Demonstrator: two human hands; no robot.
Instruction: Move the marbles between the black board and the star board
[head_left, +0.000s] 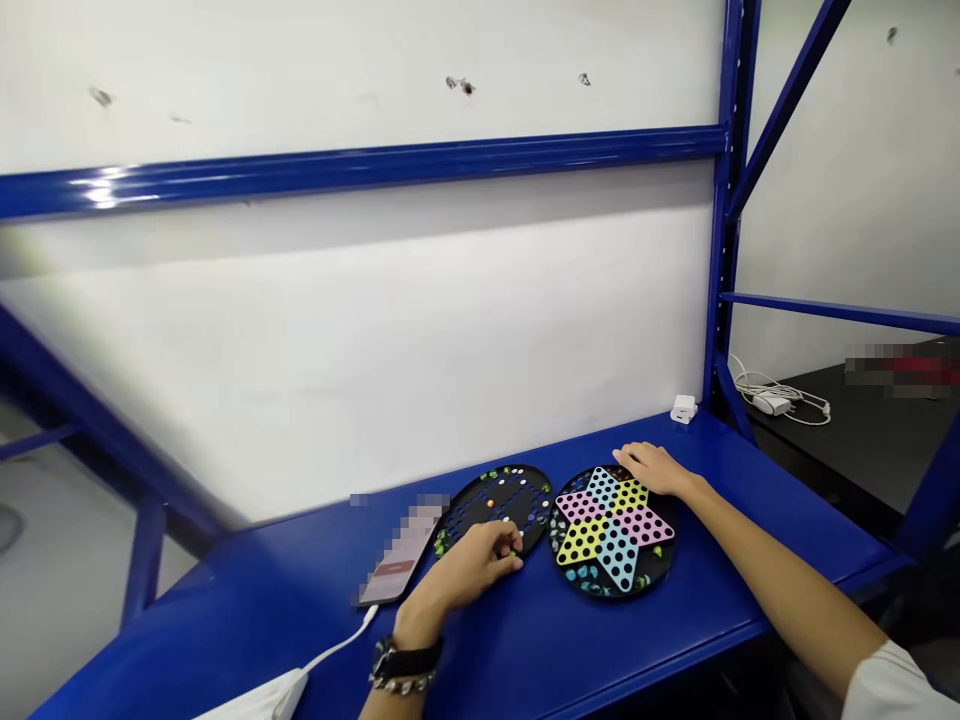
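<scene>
My left hand [480, 562], with a dark watch [405, 660] and a bracelet at the wrist, hangs over the near edge of a round black tray [501, 512]. Its fingers are curled in; a bit of green shows under them, and I cannot tell whether they hold it. Small marbles in several colours lie on that tray. To the right is a round Chinese checkers board [611, 527] with a pink, yellow and blue star full of holes, and marbles in its black rim. My right hand [651, 466] rests at its far right edge, fingers stretched out and partly over the rim.
Left of the tray lies a phone [401, 555], its cable running to a white object [259, 697] at the front. A white charger plug [683, 409] sits at the back right of the blue table [720, 560]. Blue frame posts [724, 250] and a white wall stand behind.
</scene>
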